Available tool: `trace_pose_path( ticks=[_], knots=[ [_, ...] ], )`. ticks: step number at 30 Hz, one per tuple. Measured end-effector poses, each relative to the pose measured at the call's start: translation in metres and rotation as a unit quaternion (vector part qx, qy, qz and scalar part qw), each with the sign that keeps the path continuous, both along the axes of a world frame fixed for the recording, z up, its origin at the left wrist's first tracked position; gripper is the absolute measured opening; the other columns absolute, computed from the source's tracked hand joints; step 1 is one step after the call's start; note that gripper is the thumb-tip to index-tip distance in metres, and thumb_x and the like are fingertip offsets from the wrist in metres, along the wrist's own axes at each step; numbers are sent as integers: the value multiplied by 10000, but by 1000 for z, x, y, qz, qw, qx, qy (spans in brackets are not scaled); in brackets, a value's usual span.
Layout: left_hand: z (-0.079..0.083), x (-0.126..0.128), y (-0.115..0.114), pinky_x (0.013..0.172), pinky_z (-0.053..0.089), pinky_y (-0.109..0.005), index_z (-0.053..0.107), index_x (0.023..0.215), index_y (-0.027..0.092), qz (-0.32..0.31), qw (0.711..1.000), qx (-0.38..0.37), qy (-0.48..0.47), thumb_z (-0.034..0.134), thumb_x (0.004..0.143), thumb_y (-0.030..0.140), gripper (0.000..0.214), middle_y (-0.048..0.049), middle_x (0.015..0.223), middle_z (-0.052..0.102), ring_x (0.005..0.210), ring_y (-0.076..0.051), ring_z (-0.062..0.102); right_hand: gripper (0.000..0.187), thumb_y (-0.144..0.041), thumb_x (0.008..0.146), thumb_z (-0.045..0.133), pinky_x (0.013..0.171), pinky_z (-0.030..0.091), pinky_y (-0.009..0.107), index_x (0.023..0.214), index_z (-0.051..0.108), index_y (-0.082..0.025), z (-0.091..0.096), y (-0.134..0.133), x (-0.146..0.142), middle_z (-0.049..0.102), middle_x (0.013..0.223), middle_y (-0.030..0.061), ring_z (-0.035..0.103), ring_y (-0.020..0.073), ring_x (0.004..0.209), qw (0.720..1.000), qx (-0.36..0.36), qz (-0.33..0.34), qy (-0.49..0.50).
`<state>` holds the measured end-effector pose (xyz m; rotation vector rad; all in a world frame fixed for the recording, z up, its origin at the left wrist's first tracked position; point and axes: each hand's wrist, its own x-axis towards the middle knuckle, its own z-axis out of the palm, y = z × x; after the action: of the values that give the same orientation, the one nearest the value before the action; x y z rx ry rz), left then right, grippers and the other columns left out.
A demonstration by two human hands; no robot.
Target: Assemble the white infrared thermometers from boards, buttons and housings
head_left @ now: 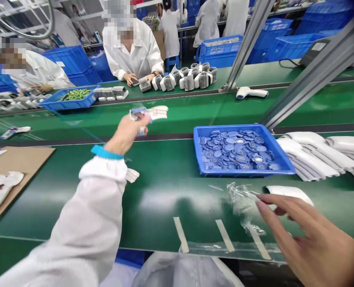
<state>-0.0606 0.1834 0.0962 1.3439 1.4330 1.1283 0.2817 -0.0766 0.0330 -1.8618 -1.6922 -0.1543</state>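
Beige tape: three strips (pixel 181 235) at the near edge of the green worktop (pixel 159 215), roughly parallel. Right hand (pixel 317 235): thumb and index fingertips nearly together at the edge of one heap of small clear plastic pieces (pixel 239 195); pieces too tangled to count; cannot tell whether one is pinched. One single white shell (pixel 287 192) lies just beyond these fingers, partly hidden by them.

One blue tray (pixel 197 153) further on, holding many blue oval discs (pixel 230 151), overlapping, not countable. White shells (pixel 308 155) lie nested to its right. At far left, one cardboard sheet (pixel 39 155) with white parts (pixel 6 187) on it.

Left hand (pixel 127 133): fingers closed around one white-and-blue part (pixel 157 112), held above the belt (pixel 179 119) past the worktop. Long axis of part nearly level, across the view; white end points right, blue portion at the fingers.

Two white-and-blue handheld units lie on the belt, one left (pixel 15 131), one right (pixel 251 93). Beyond: one co-worker (pixel 141 44) at a cluster of grey-and-white parts (pixel 187 81).
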Motion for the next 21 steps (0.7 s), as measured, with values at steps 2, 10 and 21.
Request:
trace_pose_path(
  ticks=[2, 10, 21],
  knots=[
    [1, -8, -66, 628, 493, -254, 678, 1050, 144, -56, 998, 26, 27, 799, 810, 303, 311, -28, 802, 682, 638, -136, 586, 290, -570, 992, 553, 569, 542, 318, 1038, 704, -326, 17, 7, -34, 757, 1016, -13, 702, 197, 750, 999, 10, 41, 24],
    [-37, 11, -211, 746, 421, -286, 662, 909, 202, -201, 977, 8, 66, 752, 879, 265, 115, -6, 861, 673, 785, -167, 575, 189, -390, 1034, 551, 766, 595, 350, 1091, 702, -290, 46, 25, -117, 738, 1075, 27, 704, 207, 892, 954, 4, 278, 112],
    [-53, 40, -230, 650, 322, -293, 554, 837, 210, -235, 968, -56, 62, 776, 849, 277, 232, 24, 779, 587, 702, -150, 468, 208, -357, 1065, 496, 697, 487, 328, 946, 613, -232, 27, 14, -107, 669, 928, 34, 619, 184, 816, 957, -23, 277, 89]
  ],
)
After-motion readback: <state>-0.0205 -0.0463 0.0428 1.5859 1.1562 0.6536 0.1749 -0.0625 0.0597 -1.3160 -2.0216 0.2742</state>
